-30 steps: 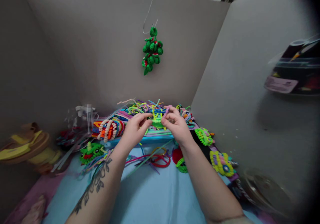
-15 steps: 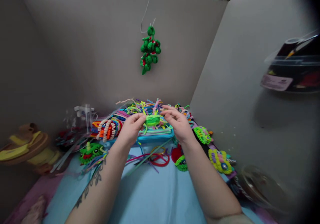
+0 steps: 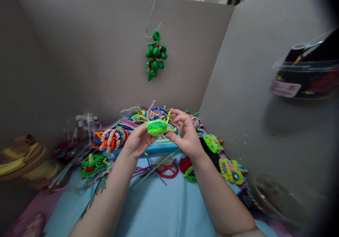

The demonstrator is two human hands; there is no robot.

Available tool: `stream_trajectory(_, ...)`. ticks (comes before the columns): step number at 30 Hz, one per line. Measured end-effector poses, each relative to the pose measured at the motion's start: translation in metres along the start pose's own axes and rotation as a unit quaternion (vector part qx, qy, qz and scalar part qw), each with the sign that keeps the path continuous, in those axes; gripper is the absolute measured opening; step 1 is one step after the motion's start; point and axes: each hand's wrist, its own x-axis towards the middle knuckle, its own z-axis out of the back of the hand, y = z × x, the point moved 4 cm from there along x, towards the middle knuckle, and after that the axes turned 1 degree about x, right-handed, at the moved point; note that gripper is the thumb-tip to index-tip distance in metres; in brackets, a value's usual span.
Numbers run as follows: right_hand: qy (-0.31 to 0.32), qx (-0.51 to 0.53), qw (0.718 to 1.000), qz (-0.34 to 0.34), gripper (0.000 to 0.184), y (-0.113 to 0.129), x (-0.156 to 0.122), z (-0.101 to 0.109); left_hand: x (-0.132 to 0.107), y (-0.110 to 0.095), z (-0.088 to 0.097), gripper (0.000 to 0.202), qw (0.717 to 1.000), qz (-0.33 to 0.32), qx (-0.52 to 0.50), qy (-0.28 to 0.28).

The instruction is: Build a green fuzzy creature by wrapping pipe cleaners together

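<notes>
Green pipe-cleaner coil (image 3: 156, 127): I hold it above the blue-covered desk (image 3: 164, 208), over the red loop (image 3: 168, 170) lying there. My left hand (image 3: 136, 141) takes it from below, thumb and fingers closed on its edge. My right hand (image 3: 185, 134) pinches the other side, spare fingers spread. Just behind the coil, the blue tray (image 3: 161, 146) is heaped with loose pipe cleaners (image 3: 148, 115) of many colours. Farther right, a clear tub (image 3: 304, 67) holds dark things I cannot make out. On the back wall hangs a green ornament (image 3: 155, 55).
</notes>
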Motion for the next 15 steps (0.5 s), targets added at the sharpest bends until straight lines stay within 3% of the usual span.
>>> stream_trajectory(4,-0.004,-0.058,0.998,0.023,0.029,0.011,-0.003,0.002,0.0,0.003,-0.002,0.016,1.0,0.008,-0.012,-0.012)
stream_trajectory(9,0.016,-0.173,0.984,0.024,0.029,0.017,0.0,0.002,-0.005,-0.003,-0.01,0.018,0.989,-0.102,0.107,-0.027)
stream_trajectory(15,0.048,-0.135,0.989,-0.039,0.013,-0.005,0.004,-0.002,-0.01,-0.008,-0.012,0.021,0.959,-0.158,0.228,-0.061)
